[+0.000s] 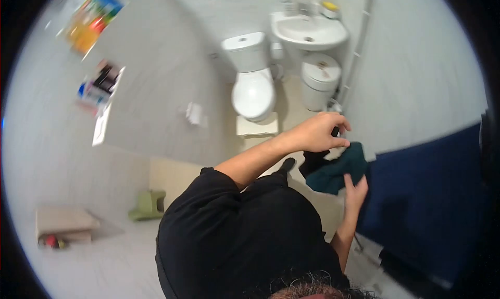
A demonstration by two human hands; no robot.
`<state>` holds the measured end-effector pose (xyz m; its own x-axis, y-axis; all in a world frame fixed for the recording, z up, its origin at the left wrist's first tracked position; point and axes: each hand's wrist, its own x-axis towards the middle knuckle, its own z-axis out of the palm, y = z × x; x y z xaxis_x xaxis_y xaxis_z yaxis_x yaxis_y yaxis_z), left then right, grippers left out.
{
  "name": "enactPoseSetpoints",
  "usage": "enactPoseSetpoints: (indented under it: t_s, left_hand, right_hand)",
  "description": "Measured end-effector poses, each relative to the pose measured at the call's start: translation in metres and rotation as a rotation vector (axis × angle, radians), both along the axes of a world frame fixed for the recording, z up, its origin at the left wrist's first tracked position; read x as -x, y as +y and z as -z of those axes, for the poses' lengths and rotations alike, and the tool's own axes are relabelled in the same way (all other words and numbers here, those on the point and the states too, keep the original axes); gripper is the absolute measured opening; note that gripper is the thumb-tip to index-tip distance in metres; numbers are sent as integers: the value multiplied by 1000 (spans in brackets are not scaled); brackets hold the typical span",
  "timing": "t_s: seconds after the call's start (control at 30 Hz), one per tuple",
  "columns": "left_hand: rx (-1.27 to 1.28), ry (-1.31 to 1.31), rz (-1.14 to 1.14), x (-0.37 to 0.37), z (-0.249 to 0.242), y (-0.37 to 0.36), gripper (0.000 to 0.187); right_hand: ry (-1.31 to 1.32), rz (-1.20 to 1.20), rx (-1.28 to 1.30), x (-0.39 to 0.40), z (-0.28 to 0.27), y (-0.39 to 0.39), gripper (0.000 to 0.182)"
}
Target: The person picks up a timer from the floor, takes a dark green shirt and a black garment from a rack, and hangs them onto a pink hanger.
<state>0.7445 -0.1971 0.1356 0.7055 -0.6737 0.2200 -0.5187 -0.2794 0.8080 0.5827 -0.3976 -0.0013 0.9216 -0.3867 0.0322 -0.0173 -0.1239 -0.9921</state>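
Main risk, IMO: the dark green cloth [338,171] getting dropped. It's up in the air in front of the person, bunched betw. both hands, w/ a black part [311,161] on its L side — can't tell if that's the same piece or a 2nd one. R hand [356,188] has it from below, thumb over the near face, fingers at the edge, so that grip looks clamped on the green fabric, but prob. only by a small fold. L hand [325,133] is above: thumb and fingers apart, curled round a small black bit [335,132]; can't tell if its grip is really tight on that or loose. If the R pinch slips w/ the L one loose, the cloth would likely drop to the floor [312,195], near the person's dark-clad foot [287,165], where it could get underfoot or pick up damp, if there is any. A wide swing fwd might brush the bin [320,77] or the toilet [253,93]; a swing to the R could catch the hanging navy cloth [424,195], which sits v. close in view — actual gap can't be judged from this angle. Lastly, the bunching itself: w/ layers folded over each other, a tug on one edge could twist the rest or hide an opening, if it has one.
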Motion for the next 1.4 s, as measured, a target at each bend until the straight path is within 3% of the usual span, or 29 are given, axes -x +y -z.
enactPoseSetpoints:
  t_s: [0.07,0.13,0.17,0.27,0.4,0.47,0.53,0.57,0.63,0.67,0.73,0.8,0.83,0.87,0.93,0.97,1.13,1.23,1.33,1.37,1.4]
  left_hand:
    - [-36,-154,-218,-4,-2,38,38]
    - [-369,-62,-266,5,-16,85,36]
    - [-425,-6,-284,9,-24,112,36]
    - [-548,78,-364,28,-48,173,30]
    - [-210,179,-563,36,-34,229,27]
    - [-145,157,-644,29,-12,244,27]
    - [-80,338,-680,20,10,256,26]
    - [-64,330,-675,19,18,258,25]
    - [-110,347,-621,17,28,265,27]
    - [-113,326,-586,13,37,269,28]
    - [-35,352,-549,8,45,274,28]
    - [39,375,-528,-5,49,271,28]
    - [99,289,-530,-13,49,269,28]
    - [159,203,-534,-21,49,268,28]
    - [268,199,-506,-41,49,260,30]
    - [293,267,-428,-51,50,256,32]
    - [226,321,-103,-79,89,209,46]
    - [305,567,151,-52,68,185,48]
    - [397,837,400,-45,61,182,54]
    - [557,1047,448,-40,54,188,52]
    - [553,1053,459,-42,47,194,52]
  right_hand:
    - [-36,9,-128,-6,2,-3,32]
    - [-71,-25,-251,-7,2,-7,32]
    - [-62,-38,-359,-12,-3,-1,34]
    - [37,-155,-330,-31,-11,2,35]
    - [-57,-302,-263,-63,-36,31,30]
    - [-14,-343,-198,-77,-65,42,32]
    - [-13,-414,33,-91,-85,38,34]
    - [-123,-435,-39,-98,-90,39,35]
    - [-221,-422,-82,-95,-108,60,36]
    - [-338,-326,-139,-93,-127,81,24]
    - [-466,-211,-169,-94,-158,98,18]
    - [-953,-570,-321,-100,-179,101,29]
    - [-1078,-548,-126,-103,-189,100,36]
    - [-1079,-538,-101,-99,-195,109,36]
    - [-1218,-551,-616,-89,-214,133,31]
    - [-922,-474,-562,-76,-222,122,29]
    - [-971,-735,-655,-68,-235,115,28]
    - [-970,-845,-623,-59,-235,124,28]
    - [-1006,-640,-844,-50,-233,145,29]
    - [-992,-603,-766,-49,-227,140,30]
    - [-972,-610,-724,-50,-223,137,31]
